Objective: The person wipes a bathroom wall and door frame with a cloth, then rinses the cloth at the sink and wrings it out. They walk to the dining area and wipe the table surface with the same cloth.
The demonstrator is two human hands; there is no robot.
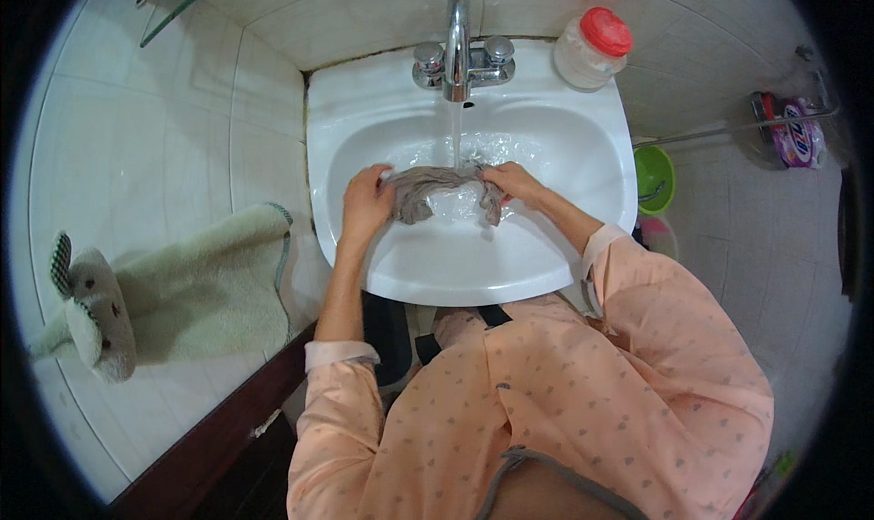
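Observation:
A wet grey-brown cloth (437,178) stretches between my hands above the basin of a white sink (471,271). My left hand (369,199) grips its left end, where a bunched part hangs down. On the other side my right hand (515,182) pinches the right end, and a short tail dangles below the fingers. From the chrome faucet (457,42) a stream of water (457,134) falls onto or just behind the cloth's middle. Splashing water covers the basin bottom, so the drain cannot be seen.
A clear jar with a red lid (594,49) stands on the sink's back right corner. A pale animal-faced towel (205,288) hangs on the left wall. Right of the sink are a green basin (654,178), a metal rail (737,127) and a purple package (797,134). A glass shelf edge (184,8) juts out upper left.

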